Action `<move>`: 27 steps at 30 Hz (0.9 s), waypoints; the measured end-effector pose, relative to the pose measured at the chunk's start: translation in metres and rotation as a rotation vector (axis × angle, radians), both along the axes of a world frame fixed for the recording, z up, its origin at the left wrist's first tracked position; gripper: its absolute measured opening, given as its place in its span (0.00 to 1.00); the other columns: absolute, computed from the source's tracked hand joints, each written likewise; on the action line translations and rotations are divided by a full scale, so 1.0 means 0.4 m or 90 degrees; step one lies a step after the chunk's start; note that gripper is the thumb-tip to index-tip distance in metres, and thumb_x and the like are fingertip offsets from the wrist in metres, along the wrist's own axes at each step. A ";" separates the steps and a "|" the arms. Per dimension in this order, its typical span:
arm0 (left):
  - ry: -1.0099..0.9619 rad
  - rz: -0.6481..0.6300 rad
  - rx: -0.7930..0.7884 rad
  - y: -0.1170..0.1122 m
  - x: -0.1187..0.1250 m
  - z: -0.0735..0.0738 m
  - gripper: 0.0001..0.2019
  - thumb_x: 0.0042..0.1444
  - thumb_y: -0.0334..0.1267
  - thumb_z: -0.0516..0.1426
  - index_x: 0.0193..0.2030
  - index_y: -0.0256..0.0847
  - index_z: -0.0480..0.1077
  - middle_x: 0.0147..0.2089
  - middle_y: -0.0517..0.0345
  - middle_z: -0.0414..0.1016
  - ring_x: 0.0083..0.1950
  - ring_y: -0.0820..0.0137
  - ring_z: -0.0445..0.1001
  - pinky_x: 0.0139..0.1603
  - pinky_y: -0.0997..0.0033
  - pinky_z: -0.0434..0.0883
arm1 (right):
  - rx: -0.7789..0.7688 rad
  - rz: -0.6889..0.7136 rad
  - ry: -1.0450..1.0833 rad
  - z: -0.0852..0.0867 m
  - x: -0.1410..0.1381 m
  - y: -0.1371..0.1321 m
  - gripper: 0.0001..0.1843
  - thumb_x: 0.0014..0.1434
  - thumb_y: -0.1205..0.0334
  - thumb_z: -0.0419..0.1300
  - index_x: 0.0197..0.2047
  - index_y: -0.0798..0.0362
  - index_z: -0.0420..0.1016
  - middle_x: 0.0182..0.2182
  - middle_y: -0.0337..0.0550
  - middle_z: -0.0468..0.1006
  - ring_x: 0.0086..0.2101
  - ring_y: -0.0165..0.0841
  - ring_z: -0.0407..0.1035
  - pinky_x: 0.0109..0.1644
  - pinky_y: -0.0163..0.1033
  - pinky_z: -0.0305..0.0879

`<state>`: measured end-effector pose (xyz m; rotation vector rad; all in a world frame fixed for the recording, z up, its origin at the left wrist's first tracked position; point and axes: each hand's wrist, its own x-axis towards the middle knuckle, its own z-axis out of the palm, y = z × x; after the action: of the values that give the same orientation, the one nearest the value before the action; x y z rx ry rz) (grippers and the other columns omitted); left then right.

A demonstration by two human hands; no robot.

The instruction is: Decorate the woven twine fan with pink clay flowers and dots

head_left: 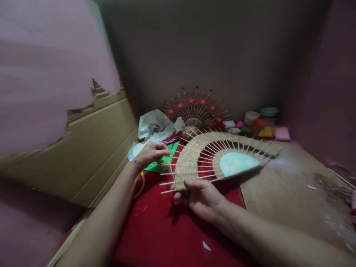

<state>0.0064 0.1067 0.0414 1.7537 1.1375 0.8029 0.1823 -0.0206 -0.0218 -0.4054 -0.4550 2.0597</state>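
My right hand (200, 196) grips the near end of a half-round woven piece (194, 155), made of wooden skewers fanned out from a pale blue-green semicircle (237, 163) with tan cord woven between them. My left hand (151, 152) is pinched closed at the skewer tips on the left side, apparently on the thin cord, which is too fine to make out. The piece is held just above a red cloth (167, 230).
A finished fan-shaped piece with pink flowers (194, 107) leans on the back wall. A ball of cord (189, 131), white cloth (154, 126), green paper (155, 167), cups and coloured bits (261, 124) lie behind. Torn cardboard (91, 148) stands left. Bare wood floor (292, 185) lies right.
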 end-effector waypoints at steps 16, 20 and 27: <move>-0.167 -0.045 -0.151 -0.044 0.032 -0.094 0.10 0.46 0.40 0.63 0.33 0.36 0.73 0.20 0.60 0.70 0.18 0.76 0.66 0.21 0.76 0.64 | 0.023 0.020 0.038 0.012 0.007 -0.012 0.10 0.49 0.67 0.59 0.33 0.65 0.76 0.31 0.51 0.79 0.26 0.35 0.71 0.39 0.44 0.64; -0.179 -0.055 -0.147 -0.046 0.063 -0.112 0.15 0.43 0.43 0.64 0.35 0.35 0.74 0.28 0.54 0.75 0.26 0.71 0.72 0.28 0.72 0.68 | 0.042 0.025 0.032 0.013 0.007 -0.014 0.10 0.49 0.66 0.59 0.33 0.65 0.76 0.31 0.52 0.79 0.27 0.35 0.71 0.38 0.44 0.64; -0.138 -0.042 -0.090 -0.020 0.083 -0.101 0.16 0.42 0.44 0.64 0.35 0.34 0.75 0.29 0.54 0.76 0.28 0.70 0.72 0.30 0.71 0.68 | 0.049 0.018 0.025 0.005 0.000 -0.025 0.11 0.49 0.65 0.60 0.34 0.64 0.76 0.31 0.50 0.79 0.26 0.36 0.72 0.37 0.44 0.64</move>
<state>0.0396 0.0986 0.0008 1.5394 0.9626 0.8299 0.1824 -0.0306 -0.0196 -0.3134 -0.5158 2.0662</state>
